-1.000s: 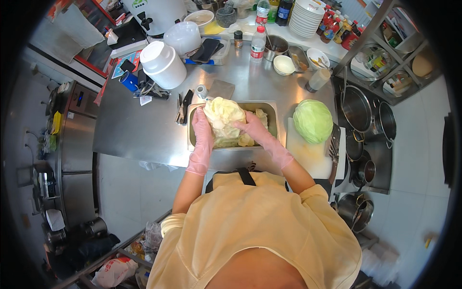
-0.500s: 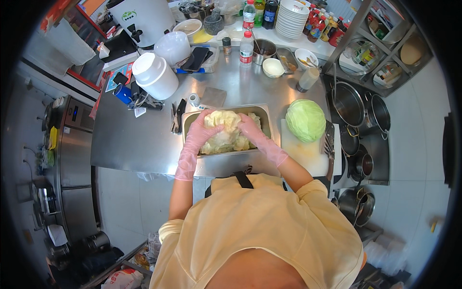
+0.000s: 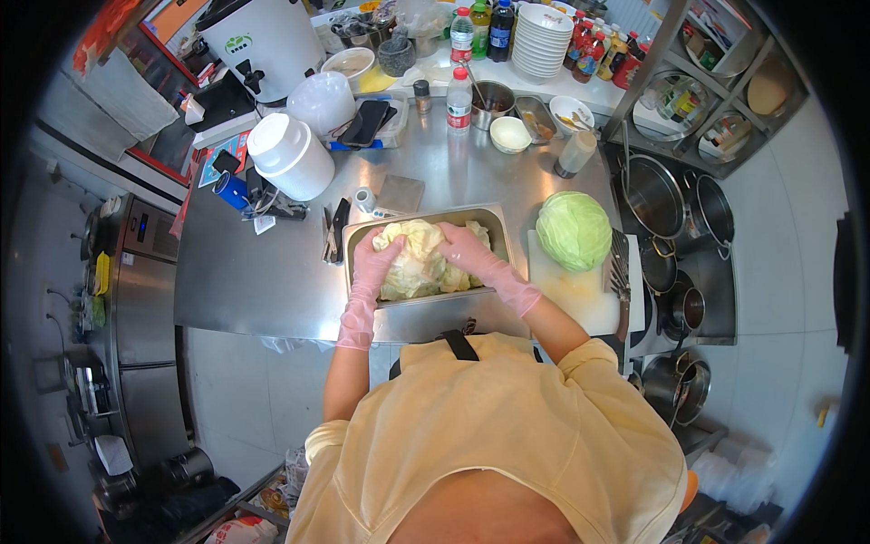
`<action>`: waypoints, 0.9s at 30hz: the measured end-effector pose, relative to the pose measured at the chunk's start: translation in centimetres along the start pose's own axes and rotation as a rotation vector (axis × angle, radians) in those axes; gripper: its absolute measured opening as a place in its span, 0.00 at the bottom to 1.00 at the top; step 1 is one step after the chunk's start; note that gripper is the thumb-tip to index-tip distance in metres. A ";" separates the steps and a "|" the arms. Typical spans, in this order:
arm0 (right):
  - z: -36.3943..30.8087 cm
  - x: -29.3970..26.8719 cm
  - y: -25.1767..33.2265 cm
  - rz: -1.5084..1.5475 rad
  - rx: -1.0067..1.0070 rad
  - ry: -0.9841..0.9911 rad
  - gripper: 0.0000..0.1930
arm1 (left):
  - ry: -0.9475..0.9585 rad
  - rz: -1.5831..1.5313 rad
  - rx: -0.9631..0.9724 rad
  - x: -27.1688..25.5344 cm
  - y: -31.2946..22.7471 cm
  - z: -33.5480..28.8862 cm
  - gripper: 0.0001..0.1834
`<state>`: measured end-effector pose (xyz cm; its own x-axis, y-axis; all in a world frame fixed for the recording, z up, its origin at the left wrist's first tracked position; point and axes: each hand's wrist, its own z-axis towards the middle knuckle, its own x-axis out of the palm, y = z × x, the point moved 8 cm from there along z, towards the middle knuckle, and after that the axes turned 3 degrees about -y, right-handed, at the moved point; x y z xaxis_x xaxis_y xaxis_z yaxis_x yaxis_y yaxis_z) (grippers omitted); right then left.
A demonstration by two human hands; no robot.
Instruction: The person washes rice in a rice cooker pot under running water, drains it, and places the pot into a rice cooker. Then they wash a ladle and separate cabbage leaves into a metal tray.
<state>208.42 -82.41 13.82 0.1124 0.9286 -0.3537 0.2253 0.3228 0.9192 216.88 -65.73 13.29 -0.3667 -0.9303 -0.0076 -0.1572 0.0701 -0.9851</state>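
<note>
My left hand [image 3: 374, 258], in a pink see-through glove, grips the left side of a clump of pale yellow cabbage leaves [image 3: 414, 255]. My right hand [image 3: 466, 250], gloved alike, has hold of the clump's right side. The leaves sit over a rectangular steel pan [image 3: 501, 238], where more torn leaves lie. Most of the pan's bottom is hidden by leaves and hands. Just right of the pan, a whole green cabbage [image 3: 574, 230] rests on a white cutting board [image 3: 564, 292]. A dark slotted blade [image 3: 620, 265] lies along the board's right edge.
Left of the pan are a black-handled tool [image 3: 339, 228], a white lidded bucket [image 3: 290, 156] and a blue can [image 3: 231, 189]. Behind stand a water bottle [image 3: 459, 102], a white bowl [image 3: 510, 132] and a squeeze bottle [image 3: 575, 154]. Pans [image 3: 654, 195] hang or stand at the right.
My fingers have shifted on the leaf clump, with the right hand slightly further left over it. The whole view has tilted a little; the whole cabbage stays put.
</note>
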 end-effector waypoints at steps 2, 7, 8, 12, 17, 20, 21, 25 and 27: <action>0.3 -0.3 0.1 -0.141 -0.047 -0.071 0.18 | -0.004 0.000 0.014 0.0 0.2 0.0 0.25; 0.1 -0.2 -0.6 -0.029 0.002 -0.073 0.18 | -0.032 -0.037 0.029 0.0 0.3 -0.3 0.24; 0.0 -0.3 -0.6 -0.008 -0.002 -0.073 0.18 | -0.027 -0.046 0.008 0.2 0.4 -0.3 0.23; -0.2 -0.2 -0.8 0.025 -0.020 -0.071 0.18 | -0.015 -0.061 -0.018 0.6 0.7 -0.5 0.21; -0.1 -0.1 -1.6 0.041 -0.044 -0.083 0.18 | 0.007 -0.050 -0.003 1.0 1.1 -0.6 0.19; -0.2 0.0 -2.0 0.032 -0.059 -0.106 0.17 | 0.003 -0.043 -0.010 0.9 1.8 -0.5 0.19; -0.3 -0.1 -1.9 0.042 -0.076 -0.118 0.17 | 0.000 -0.030 -0.013 0.9 2.0 -0.4 0.19; -0.5 -0.6 -2.1 0.156 -0.054 -0.132 0.16 | -0.021 -0.057 -0.062 0.6 2.9 -0.4 0.18; -0.5 -0.6 -2.3 0.269 0.015 -0.074 0.15 | -0.024 -0.165 -0.069 0.4 2.9 -0.7 0.19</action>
<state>207.38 -83.59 11.99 0.2407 0.9644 -0.1097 0.1918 0.0636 0.9794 215.63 -65.64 10.53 -0.3085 -0.9397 0.1477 -0.2765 -0.0600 -0.9591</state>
